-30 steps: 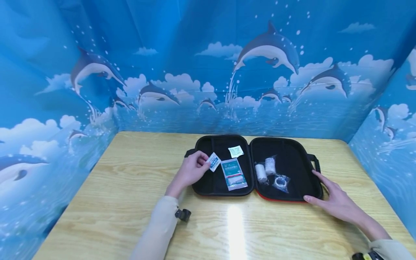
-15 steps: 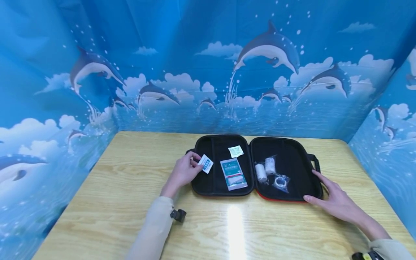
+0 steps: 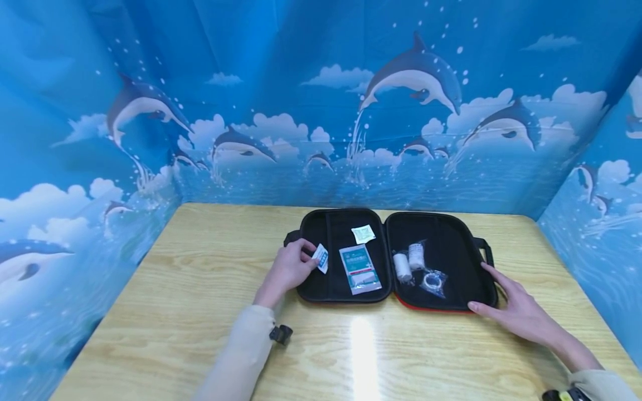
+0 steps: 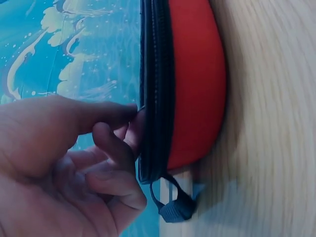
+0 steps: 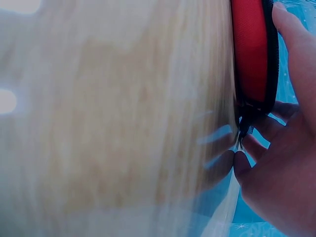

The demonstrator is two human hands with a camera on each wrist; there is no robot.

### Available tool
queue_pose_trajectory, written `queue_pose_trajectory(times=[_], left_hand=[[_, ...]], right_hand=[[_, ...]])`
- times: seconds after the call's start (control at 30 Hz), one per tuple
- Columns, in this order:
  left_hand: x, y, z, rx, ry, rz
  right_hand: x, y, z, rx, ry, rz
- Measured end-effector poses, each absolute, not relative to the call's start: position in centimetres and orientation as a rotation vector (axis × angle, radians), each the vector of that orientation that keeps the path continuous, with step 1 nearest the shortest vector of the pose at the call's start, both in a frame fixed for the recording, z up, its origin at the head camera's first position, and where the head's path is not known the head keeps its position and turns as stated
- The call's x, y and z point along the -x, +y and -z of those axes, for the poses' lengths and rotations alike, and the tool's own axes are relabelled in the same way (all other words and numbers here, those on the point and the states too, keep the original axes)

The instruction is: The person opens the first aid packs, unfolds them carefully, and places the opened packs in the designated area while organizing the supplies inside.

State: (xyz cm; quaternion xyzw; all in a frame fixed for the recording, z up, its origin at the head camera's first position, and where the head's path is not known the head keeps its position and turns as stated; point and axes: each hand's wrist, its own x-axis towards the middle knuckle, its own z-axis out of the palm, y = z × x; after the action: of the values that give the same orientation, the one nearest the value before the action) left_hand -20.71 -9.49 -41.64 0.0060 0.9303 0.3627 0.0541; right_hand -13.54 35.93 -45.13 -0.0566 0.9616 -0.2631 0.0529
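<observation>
A hard-shell zip case [image 3: 466, 250], black inside and red outside, lies spread open on the table. Over its left half, my left hand [image 3: 291, 266] pinches a small white-and-blue sachet [image 3: 321, 258] between thumb and fingertips; the left wrist view hides most of that sachet behind the case wall. A green-and-white flat packet [image 3: 360, 269] and a small pale green sachet [image 3: 363, 234] lie in the same half. My right hand [image 3: 521, 309] holds the case's front right corner, thumb on the front rim and fingers at the right side by the handle [image 3: 486, 252].
In the right half lie two wrapped white rolls [image 3: 403, 267] and a clear bag with a white ring-shaped roll [image 3: 433, 282]. A wooden table [image 3: 200, 312] extends around the case. Behind it hangs a blue dolphin-print curtain [image 3: 301, 83].
My left hand drew left with the sachet, then came slightly back to the right. The sachet has tilted to a narrower view. The right hand and case have stayed put.
</observation>
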Motion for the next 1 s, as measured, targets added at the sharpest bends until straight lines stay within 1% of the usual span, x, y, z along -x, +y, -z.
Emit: queue_pose_trajectory(times=[0.2,0.6,1.0], left_hand=[[20.6,-8.9,41.8,0.072,2.840,-1.087],[21.0,-7.8,41.7,0.023,2.885,-1.035],[21.1,-6.7,41.9,0.045,2.764,-1.040]], right_hand=[[13.5,35.9,45.2,0.168,2.920,0.802],[13.5,36.3,45.3,0.178,2.916,0.842],[13.5,36.0,45.2,0.158,2.907,0.823]])
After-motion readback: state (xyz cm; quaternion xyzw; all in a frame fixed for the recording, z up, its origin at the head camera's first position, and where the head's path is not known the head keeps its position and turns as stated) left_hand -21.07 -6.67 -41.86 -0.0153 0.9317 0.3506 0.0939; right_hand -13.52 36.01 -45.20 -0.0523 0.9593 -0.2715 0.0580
